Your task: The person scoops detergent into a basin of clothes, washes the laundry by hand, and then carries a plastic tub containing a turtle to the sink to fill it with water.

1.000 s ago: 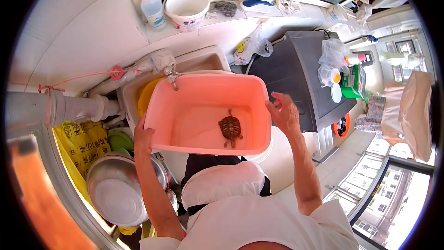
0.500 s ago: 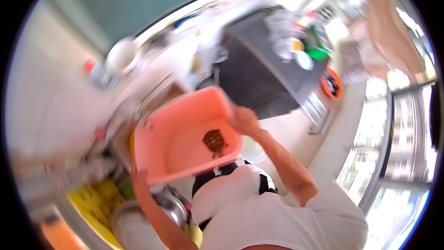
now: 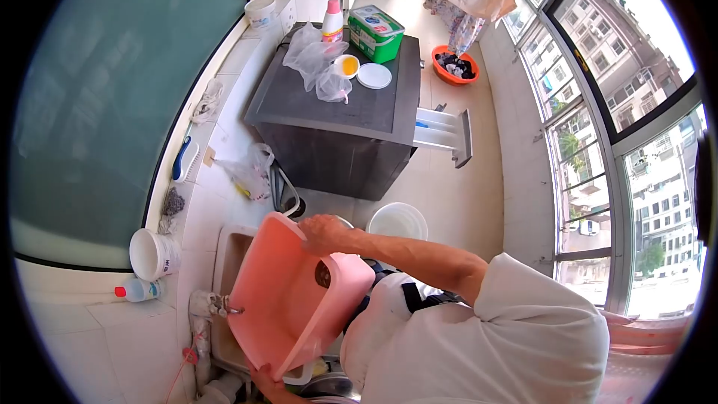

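Observation:
A pink plastic basin (image 3: 269,292) is tilted over the beige sink (image 3: 222,329), its open side turned toward the tap (image 3: 228,305). Inside it, against the side nearest my body, is a small dark brown turtle (image 3: 322,274), partly hidden by the basin's wall. My right hand (image 3: 325,234) grips the far upper rim, fingers wrapped over it. My left hand (image 3: 268,383) holds the near lower corner, with only part of its fingers showing. The tap's spout reaches over the basin's edge; I cannot tell whether water runs.
Beyond the sink stands a dark washing machine (image 3: 329,135), its detergent drawer (image 3: 445,135) pulled out. A white bucket (image 3: 398,221) is on the floor beside my right forearm. A white tub (image 3: 153,254) and a bottle (image 3: 138,290) sit on the left ledge. Windows (image 3: 591,179) line the right.
The basin has moved to the sink and tilted more steeply, both hands still on it. The turtle now shows less, behind the basin's wall. My view has turned and steadied.

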`<state>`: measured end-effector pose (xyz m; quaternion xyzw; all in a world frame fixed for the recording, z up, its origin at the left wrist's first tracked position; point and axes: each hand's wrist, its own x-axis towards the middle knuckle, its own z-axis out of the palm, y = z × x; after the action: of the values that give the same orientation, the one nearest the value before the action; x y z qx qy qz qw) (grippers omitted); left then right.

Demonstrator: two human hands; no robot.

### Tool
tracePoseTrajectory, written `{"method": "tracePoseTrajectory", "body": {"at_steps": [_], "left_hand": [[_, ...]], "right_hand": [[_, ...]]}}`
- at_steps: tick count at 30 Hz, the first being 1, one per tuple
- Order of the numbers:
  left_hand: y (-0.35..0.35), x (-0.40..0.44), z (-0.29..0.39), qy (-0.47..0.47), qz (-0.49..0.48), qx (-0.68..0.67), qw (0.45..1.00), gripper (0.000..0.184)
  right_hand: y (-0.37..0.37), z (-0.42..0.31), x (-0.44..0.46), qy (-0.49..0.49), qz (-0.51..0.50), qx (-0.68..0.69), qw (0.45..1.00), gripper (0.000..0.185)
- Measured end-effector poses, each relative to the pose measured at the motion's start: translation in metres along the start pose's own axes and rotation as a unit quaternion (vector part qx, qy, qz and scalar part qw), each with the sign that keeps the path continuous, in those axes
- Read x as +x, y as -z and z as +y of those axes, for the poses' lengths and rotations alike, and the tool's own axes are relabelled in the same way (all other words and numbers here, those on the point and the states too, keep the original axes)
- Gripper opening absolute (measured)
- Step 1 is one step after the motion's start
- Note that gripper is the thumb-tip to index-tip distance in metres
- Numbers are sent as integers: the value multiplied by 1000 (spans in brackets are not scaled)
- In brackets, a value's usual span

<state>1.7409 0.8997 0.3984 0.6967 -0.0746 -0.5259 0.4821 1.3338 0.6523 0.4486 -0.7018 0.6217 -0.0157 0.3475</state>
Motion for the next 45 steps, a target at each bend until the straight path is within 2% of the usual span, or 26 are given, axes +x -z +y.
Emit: {"method": "tracePoseTrajectory", "body": {"at_steps": [2, 9, 11, 13, 17, 19, 22, 28, 31, 38, 40, 43, 45], "left_hand": [[14, 14, -11, -1, -20, -12, 1000, 85], [20, 21, -16, -18, -5, -4, 1000, 81], [43, 35, -29, -33, -57, -40, 997, 79], [34, 26, -25, -59, -88, -36, 994, 82], [29, 22, -31, -64, 20, 9, 998, 71], [29, 26, -31, -54, 15, -32, 998, 70], [21, 21, -27, -31, 71, -44, 996, 71], [13, 18, -23, -19, 74, -43, 996, 71], [14, 19, -24, -20, 76, -51, 996, 71], [9, 13, -17, -3, 91, -57, 994, 71], [9, 14, -19, -5, 97, -59, 994, 71], [11, 17, -21, -3, 90, -61, 994, 70], [8, 13, -18, -7, 91, -64, 994, 69]], "right_hand": [[11, -6, -6, -10, -34, 10, 999, 43], [10, -7, -2, -1, -43, 43, 998, 39], [21, -10, -10, -13, -42, 60, 997, 39], [35, -18, -17, -31, -51, 70, 996, 41], [4, 3, 6, -4, -50, 35, 998, 49], [5, 0, 6, 22, -29, 33, 999, 48], [14, -10, 0, 52, -36, 14, 998, 47], [10, -6, 5, 26, -23, -19, 999, 48], [14, -11, 5, 11, -55, -16, 998, 49], [4, -4, 10, 29, -46, -71, 996, 48], [-1, -1, 11, 51, 19, -9, 998, 37], [12, -12, 7, 17, -43, -22, 999, 48], [17, -18, 3, 14, -46, -24, 999, 48]]}}
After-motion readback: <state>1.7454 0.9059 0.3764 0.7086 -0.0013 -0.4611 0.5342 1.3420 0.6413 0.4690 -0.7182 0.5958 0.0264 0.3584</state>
